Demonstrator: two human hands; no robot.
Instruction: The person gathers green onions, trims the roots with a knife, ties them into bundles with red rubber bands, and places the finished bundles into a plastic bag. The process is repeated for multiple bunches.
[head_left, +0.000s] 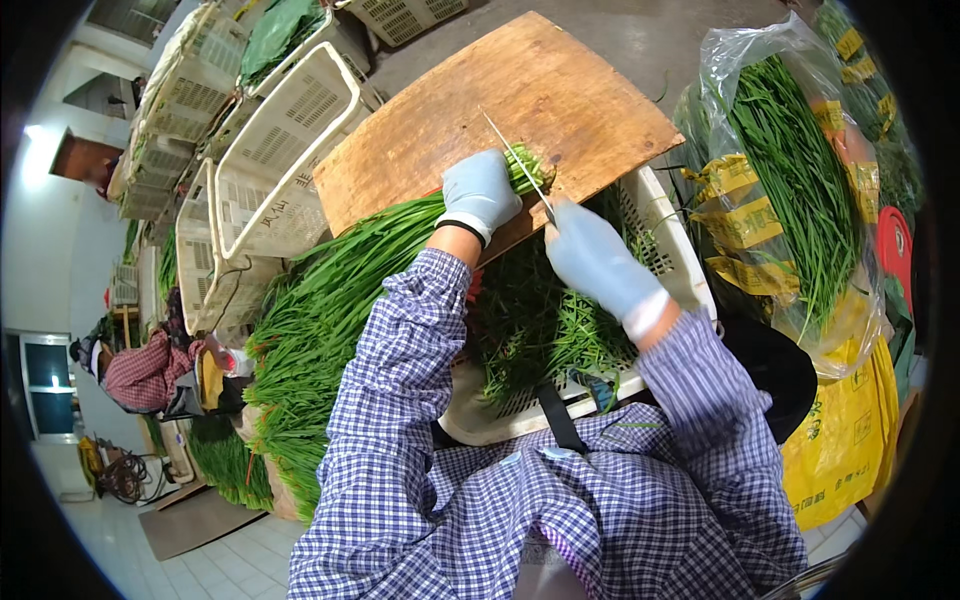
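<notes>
My left hand (481, 193), in a light blue glove, is closed around a bundle of long green garlic chives (390, 229) near its cut ends. The bundle lies over the lower edge of a wooden board (487, 82), its leaves hanging to the left. My right hand (596, 251), gloved the same way, grips a knife (517, 154) whose thin blade lies across the pale stem ends, just right of my left hand. Beneath the board, a white plastic crate (671, 225) holds loose green trimmings (581, 330). The knife's handle is mostly hidden by my fingers.
Stacked white crates (289, 142) stand at the upper left. Banded chive bundles (300, 375) are piled at left. On the right are a clear bag of chives (795, 187), a yellow sack (847, 442) and a red round object (894, 244). A person (146, 371) sits farther left.
</notes>
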